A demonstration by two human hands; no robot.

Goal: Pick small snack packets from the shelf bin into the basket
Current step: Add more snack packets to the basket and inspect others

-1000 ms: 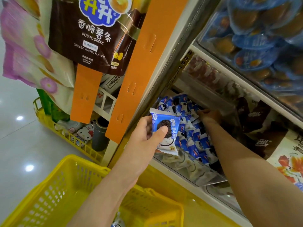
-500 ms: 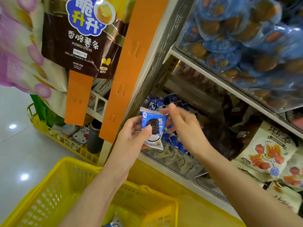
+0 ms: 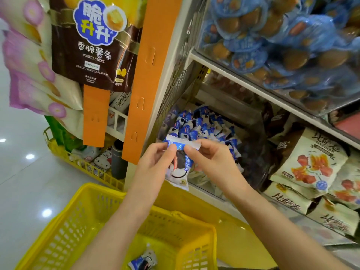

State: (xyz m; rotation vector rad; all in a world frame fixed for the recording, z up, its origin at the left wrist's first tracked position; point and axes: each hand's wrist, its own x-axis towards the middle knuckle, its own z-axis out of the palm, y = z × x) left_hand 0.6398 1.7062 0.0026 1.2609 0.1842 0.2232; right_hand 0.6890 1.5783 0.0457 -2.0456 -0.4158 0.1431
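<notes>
A white shelf unit (image 3: pixel 243 82) is being faced, its upper tier being filled by blue-wrapped snacks (image 3: pixel 282 45), with beige bags (image 3: pixel 311 160) being displayed at lower right. A yellow basket (image 3: pixel 64 236) is being kept low in front of the shelf, beneath both forearms. A brown potato sticks bag (image 3: pixel 91 55) is being hung at upper left, beside a long orange strip (image 3: pixel 148 75). On the lower tier, the clear shelf bin (image 3: pixel 204 184) is being occupied by a heap of small blue-and-white packets (image 3: pixel 200 125). In front of that bin and above the basket's far rim, one blue cookie packet (image 3: pixel 180 168) is being held upright between both hands. Its crimped top edge is being pinched at the left end by the left hand (image 3: pixel 153 162), thumb and fingers curled onto it. The right end is being pinched in the same narrow grip by the right hand (image 3: pixel 214 160). A second packet (image 3: pixel 143 261) of the same kind is being carried on the basket floor, lying tilted near the bottom edge of the view.
</notes>
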